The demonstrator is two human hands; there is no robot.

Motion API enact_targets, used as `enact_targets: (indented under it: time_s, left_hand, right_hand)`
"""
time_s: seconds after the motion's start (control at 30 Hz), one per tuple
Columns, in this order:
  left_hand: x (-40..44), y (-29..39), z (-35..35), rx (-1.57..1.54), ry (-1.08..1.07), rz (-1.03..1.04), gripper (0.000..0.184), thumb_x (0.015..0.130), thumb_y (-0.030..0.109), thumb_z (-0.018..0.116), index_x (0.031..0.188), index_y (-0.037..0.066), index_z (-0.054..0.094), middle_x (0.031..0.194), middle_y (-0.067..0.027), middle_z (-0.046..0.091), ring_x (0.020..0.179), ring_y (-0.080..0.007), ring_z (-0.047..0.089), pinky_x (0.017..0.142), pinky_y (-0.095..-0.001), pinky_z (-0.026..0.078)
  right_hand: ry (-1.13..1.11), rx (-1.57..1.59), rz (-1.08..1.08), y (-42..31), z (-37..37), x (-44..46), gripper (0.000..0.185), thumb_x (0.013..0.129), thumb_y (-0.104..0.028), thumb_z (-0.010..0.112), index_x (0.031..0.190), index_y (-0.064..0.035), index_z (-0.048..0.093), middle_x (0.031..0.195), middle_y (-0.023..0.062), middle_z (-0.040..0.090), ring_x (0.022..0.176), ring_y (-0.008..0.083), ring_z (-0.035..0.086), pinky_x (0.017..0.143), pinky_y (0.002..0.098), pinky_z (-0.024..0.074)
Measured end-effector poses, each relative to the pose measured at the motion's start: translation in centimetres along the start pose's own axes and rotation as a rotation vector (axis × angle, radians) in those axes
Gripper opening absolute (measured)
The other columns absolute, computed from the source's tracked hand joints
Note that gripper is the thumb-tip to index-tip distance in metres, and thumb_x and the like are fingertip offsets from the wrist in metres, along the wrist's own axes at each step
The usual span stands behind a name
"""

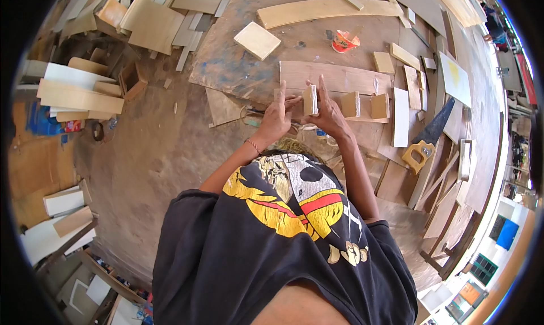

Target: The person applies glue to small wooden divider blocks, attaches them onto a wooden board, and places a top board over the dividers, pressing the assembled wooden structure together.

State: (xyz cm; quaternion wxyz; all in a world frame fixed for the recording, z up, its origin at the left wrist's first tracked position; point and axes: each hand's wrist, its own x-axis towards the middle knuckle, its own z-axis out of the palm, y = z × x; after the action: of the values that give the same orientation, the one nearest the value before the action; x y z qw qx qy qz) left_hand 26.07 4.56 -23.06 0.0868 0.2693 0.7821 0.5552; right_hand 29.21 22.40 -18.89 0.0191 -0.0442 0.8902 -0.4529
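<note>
A small wooden block with a white-smeared edge stands upright between my hands, at the near side of a long wooden strip. My right hand grips this block, its index finger stretched up along the right side. Close on the left is my left hand, fingers stretched and apart, its fingertips pointing towards the block; whether they touch it I cannot tell. Two similar pieces, a middle block and a right block, stand in line further right. White paste shows on the middle one's edge.
A handsaw lies at the right among boards and offcuts. Beyond the strip are a red tub, a pale rectangular block and a curved board. Stacked panels fill the far left.
</note>
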Motion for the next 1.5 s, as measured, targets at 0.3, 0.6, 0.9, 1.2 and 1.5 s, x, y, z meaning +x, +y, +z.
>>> enact_targets:
  time_s: [0.3, 0.6, 0.9, 1.2, 1.5]
  left_hand:
    - [1.2, 4.8, -1.9, -0.017, -0.073, 0.031, 0.099, 0.07, 0.01, 0.072, 0.141, 0.0, 0.004, 0.133, -0.0178, 0.043, 0.119, -0.0319, 0.044, 0.097, -0.0373, 0.038]
    - [3.4, 6.0, -2.8, -0.496, -0.012, -0.113, 0.114, 0.067, 0.02, 0.08, 0.141, -0.001, -0.004, 0.113, -0.0173, 0.052, 0.1, -0.0247, 0.056, 0.082, -0.0329, 0.049]
    - [3.5, 4.0, -3.9, -1.389, -0.176, -0.809, 0.07, 0.077, 0.054, 0.063, 0.118, 0.005, 0.036, 0.1, -0.0174, 0.056, 0.082, -0.0214, 0.061, 0.062, -0.0299, 0.053]
    - [3.2, 4.9, -3.8, -1.14, -0.26, -0.968, 0.081, 0.073, 0.061, 0.062, 0.119, 0.0, 0.036, 0.086, -0.018, 0.058, 0.071, -0.0249, 0.063, 0.057, -0.0322, 0.054]
    - [3.3, 6.4, -7.6, -0.893, -0.298, -1.063, 0.082, 0.077, 0.06, 0.057, 0.128, 0.001, 0.034, 0.089, -0.0161, 0.061, 0.071, -0.0205, 0.064, 0.056, -0.0283, 0.053]
  right_hand:
    - [-0.022, 0.084, 0.129, -0.9, -0.6, 0.3, 0.122, 0.055, -0.013, 0.082, 0.141, -0.0011, -0.003, 0.124, 0.0224, 0.048, 0.111, 0.0379, 0.05, 0.093, 0.0414, 0.0421]
    - [-0.012, 0.003, 0.012, -3.7, -2.8, -0.1, 0.128, 0.053, -0.032, 0.085, 0.142, -0.0017, -0.001, 0.129, 0.0237, 0.045, 0.116, 0.0384, 0.046, 0.096, 0.0419, 0.0387]
    - [0.202, 0.05, -0.007, -4.6, -3.5, -2.0, 0.088, 0.068, 0.0, 0.07, 0.142, -0.0111, 0.022, 0.129, 0.0066, 0.05, 0.108, 0.0265, 0.051, 0.086, 0.0368, 0.0457]
    - [0.099, -0.143, -0.296, -6.6, -3.1, -1.4, 0.114, 0.058, 0.005, 0.071, 0.144, -0.0109, -0.001, 0.134, 0.0046, 0.045, 0.123, 0.032, 0.037, 0.104, 0.0409, 0.0272]
    - [0.111, 0.288, -0.039, -3.5, -2.6, -0.9, 0.112, 0.061, 0.0, 0.076, 0.144, -0.0086, 0.001, 0.128, 0.0161, 0.047, 0.121, 0.0299, 0.042, 0.099, 0.0418, 0.0377]
